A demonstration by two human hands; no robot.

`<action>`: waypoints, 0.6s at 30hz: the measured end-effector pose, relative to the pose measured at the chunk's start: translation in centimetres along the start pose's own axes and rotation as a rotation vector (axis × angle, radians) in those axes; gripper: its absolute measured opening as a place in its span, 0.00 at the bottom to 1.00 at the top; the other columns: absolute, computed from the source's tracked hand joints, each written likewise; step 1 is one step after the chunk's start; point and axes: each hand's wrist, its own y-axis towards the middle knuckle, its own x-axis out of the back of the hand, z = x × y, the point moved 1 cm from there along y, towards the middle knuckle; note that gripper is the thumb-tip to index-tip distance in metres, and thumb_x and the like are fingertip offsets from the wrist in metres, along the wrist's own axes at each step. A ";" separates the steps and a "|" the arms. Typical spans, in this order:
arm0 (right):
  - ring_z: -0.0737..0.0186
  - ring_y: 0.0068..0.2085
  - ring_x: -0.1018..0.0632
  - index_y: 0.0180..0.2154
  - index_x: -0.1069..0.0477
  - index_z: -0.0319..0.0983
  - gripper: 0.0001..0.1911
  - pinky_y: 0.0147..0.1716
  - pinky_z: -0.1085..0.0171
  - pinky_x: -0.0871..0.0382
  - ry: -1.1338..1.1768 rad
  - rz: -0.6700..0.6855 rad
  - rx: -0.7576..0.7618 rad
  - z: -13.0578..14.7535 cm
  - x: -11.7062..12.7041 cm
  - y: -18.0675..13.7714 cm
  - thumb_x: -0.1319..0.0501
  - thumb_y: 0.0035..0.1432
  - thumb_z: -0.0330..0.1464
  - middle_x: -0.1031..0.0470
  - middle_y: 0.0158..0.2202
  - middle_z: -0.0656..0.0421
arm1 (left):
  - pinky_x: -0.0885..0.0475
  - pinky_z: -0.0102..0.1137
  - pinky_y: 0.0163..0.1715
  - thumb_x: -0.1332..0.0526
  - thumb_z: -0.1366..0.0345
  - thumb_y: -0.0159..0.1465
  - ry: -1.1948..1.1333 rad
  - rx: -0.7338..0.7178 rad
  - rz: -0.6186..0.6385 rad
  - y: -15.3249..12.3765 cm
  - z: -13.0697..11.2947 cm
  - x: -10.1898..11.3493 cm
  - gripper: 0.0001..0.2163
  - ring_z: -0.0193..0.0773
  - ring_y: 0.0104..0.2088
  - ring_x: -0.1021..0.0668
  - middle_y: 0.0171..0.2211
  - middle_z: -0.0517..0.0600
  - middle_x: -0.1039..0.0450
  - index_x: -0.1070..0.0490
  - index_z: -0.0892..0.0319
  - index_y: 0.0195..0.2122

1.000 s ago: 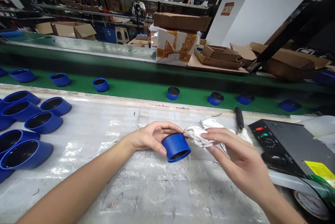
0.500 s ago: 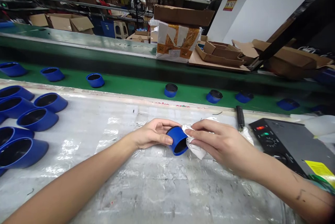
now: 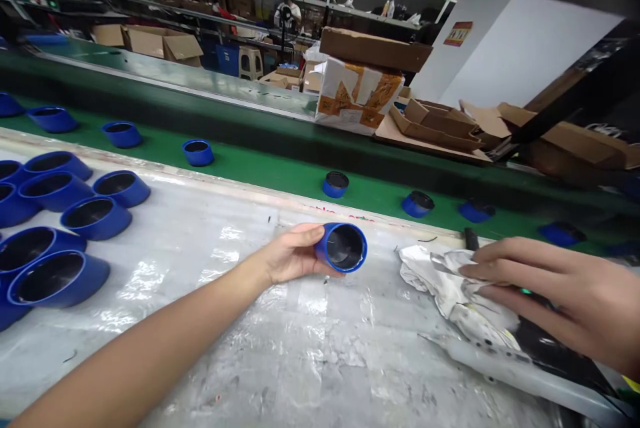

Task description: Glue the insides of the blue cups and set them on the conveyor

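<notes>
My left hand (image 3: 295, 251) grips a blue round cup-shaped housing (image 3: 323, 251), its dark opening turned toward me. A small pale strand and a dull sheen show inside it. At the right, my blurred right hand (image 3: 555, 288) is closed over a crumpled white cloth (image 3: 425, 275). From its fingertips sticks out a thin grey metal tool (image 3: 445, 264); its kind is unclear. Below the cloth lies a white pen-like tool (image 3: 480, 358) with a thin pointed tip, aimed at the left.
Several blue housings (image 3: 95, 218) stand grouped at the left. More sit in a row on the green conveyor belt (image 3: 270, 171) behind the worktop. A black handle (image 3: 471, 239) shows behind the cloth. Cardboard boxes (image 3: 360, 91) stand beyond the belt.
My right hand has left the housing and moved right, over the cloth. My left hand has turned the housing's opening toward me. The view has shifted, and the white pen-like tool now shows.
</notes>
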 end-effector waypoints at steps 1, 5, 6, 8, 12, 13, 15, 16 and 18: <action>0.60 0.38 0.16 0.46 0.24 0.50 0.13 0.32 0.63 0.22 -0.016 -0.025 0.030 0.3 -0.4 0.0 0.47 0.76 0.41 0.20 0.42 0.60 | 0.18 0.32 0.34 0.21 0.47 0.54 -0.009 0.005 -0.002 0.1 0.1 0.0 0.28 0.43 0.36 0.16 0.38 0.56 0.19 0.23 0.64 0.44; 0.61 0.40 0.16 0.49 0.28 0.44 0.10 0.35 0.66 0.20 -0.032 -0.040 0.032 3.0 -4.2 0.2 0.47 0.77 0.36 0.24 0.47 0.54 | 0.23 0.27 0.26 0.34 0.44 0.68 -0.015 0.080 -0.005 0.0 0.5 0.1 0.25 0.42 0.32 0.15 0.35 0.58 0.19 0.25 0.66 0.44; 0.63 0.39 0.16 0.48 0.28 0.44 0.10 0.34 0.68 0.21 -0.028 -0.041 0.024 3.7 -5.1 0.1 0.48 0.77 0.36 0.25 0.46 0.54 | 0.23 0.27 0.25 0.37 0.44 0.71 -0.015 0.099 -0.012 0.0 0.5 0.1 0.25 0.42 0.30 0.15 0.34 0.58 0.19 0.25 0.67 0.44; 0.67 0.38 0.16 0.48 0.29 0.43 0.11 0.34 0.70 0.22 -0.017 -0.060 0.012 4.7 -6.5 0.0 0.49 0.78 0.35 0.27 0.44 0.55 | 0.24 0.27 0.24 0.40 0.45 0.73 -0.015 0.129 -0.031 0.0 0.6 0.0 0.25 0.41 0.28 0.16 0.33 0.58 0.19 0.24 0.67 0.45; 0.67 0.42 0.19 0.47 0.30 0.43 0.08 0.37 0.70 0.25 0.007 -0.191 -0.093 5.5 -6.7 0.2 0.46 0.76 0.36 0.28 0.45 0.56 | 0.27 0.26 0.19 0.43 0.41 0.73 -0.009 0.181 -0.065 0.1 0.4 -0.1 0.28 0.39 0.24 0.18 0.31 0.57 0.19 0.23 0.67 0.42; 0.67 0.43 0.19 0.49 0.30 0.44 0.08 0.39 0.70 0.26 0.040 -0.213 -0.135 5.6 -6.6 0.5 0.45 0.76 0.37 0.28 0.46 0.55 | 0.28 0.25 0.18 0.43 0.40 0.72 -0.005 0.191 -0.070 0.1 0.4 -0.2 0.29 0.38 0.23 0.18 0.30 0.57 0.19 0.23 0.66 0.41; 0.66 0.47 0.19 0.54 0.29 0.45 0.11 0.42 0.70 0.25 0.131 -0.234 -0.215 5.8 -6.3 1.1 0.43 0.75 0.39 0.28 0.50 0.55 | 0.30 0.25 0.16 0.44 0.39 0.72 0.009 0.209 -0.075 0.1 0.3 -0.3 0.30 0.37 0.20 0.20 0.28 0.57 0.19 0.22 0.66 0.39; 0.66 0.49 0.19 0.55 0.29 0.46 0.12 0.44 0.71 0.25 0.172 -0.242 -0.239 5.9 -6.3 1.4 0.42 0.75 0.39 0.28 0.51 0.55 | 0.31 0.25 0.15 0.45 0.38 0.72 0.017 0.219 -0.074 0.1 0.3 -0.4 0.31 0.37 0.19 0.21 0.27 0.57 0.20 0.22 0.67 0.37; 0.65 0.53 0.20 0.54 0.27 0.47 0.10 0.47 0.71 0.24 0.216 -0.269 -0.255 6.1 -6.6 2.1 0.41 0.74 0.37 0.27 0.54 0.56 | 0.31 0.25 0.15 0.46 0.38 0.72 0.035 0.238 -0.068 0.1 0.3 -0.6 0.33 0.36 0.18 0.22 0.23 0.56 0.21 0.22 0.67 0.35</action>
